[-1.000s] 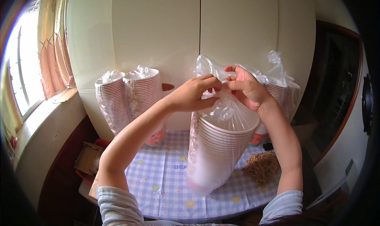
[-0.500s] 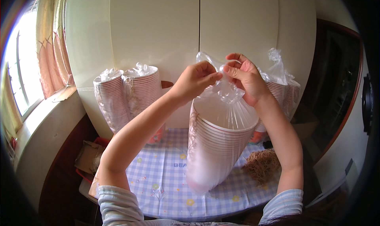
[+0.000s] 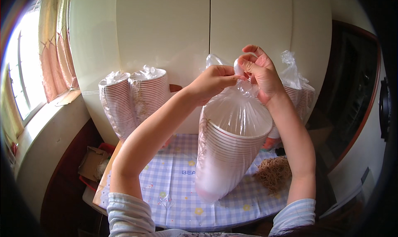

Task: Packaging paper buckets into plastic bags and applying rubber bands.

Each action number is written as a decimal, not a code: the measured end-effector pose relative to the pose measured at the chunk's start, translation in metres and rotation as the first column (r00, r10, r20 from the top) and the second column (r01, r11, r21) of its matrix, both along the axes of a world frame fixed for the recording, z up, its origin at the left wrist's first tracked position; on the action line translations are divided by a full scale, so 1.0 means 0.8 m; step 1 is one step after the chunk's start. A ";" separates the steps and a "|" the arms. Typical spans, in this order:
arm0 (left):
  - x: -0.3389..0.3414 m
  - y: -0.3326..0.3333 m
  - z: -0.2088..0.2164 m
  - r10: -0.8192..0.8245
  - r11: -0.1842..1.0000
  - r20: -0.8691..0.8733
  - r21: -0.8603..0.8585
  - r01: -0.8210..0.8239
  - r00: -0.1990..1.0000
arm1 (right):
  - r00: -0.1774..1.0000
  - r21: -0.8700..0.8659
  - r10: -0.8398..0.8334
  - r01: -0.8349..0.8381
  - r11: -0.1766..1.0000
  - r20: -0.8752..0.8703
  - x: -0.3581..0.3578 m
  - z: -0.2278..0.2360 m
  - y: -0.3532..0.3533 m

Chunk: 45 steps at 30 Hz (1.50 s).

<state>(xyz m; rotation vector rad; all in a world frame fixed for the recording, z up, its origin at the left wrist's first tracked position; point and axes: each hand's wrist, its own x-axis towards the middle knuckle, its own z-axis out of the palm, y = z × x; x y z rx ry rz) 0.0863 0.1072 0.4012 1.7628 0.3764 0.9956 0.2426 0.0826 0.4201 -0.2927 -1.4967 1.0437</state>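
In front of me a tall stack of white paper cups or tubs (image 3: pixel 226 154) stands on the table inside a clear plastic bag (image 3: pixel 239 112). The bag's film is gathered into a twisted neck above the stack's open top. My left hand (image 3: pixel 219 80) pinches the neck between thumb and fingers from the left. With thumb and index finger my right hand (image 3: pixel 260 73) grips the bag's twisted end, a little higher; its other fingers are partly raised. Some loose film sticks up behind my left hand.
Bagged cup stacks stand at the back left (image 3: pixel 147 87) and back right (image 3: pixel 292 96). A tangle of brown fibre ties (image 3: pixel 273 172) lies right of the stack. Blue checked cloth (image 3: pixel 174 195) covers the table. A red crate (image 3: pixel 89 181) sits low at the left, near the window (image 3: pixel 25 79).
My right hand has risen slightly, drawing the bag's end upward. The film over the cups is pulled tighter, and the left hand has shifted slightly right along the neck.
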 end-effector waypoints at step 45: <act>-0.090 -0.129 -0.504 0.605 0.792 -0.475 0.275 -0.545 0.640 | 0.764 -0.125 -0.512 0.596 0.793 0.393 0.008 -0.515 -0.154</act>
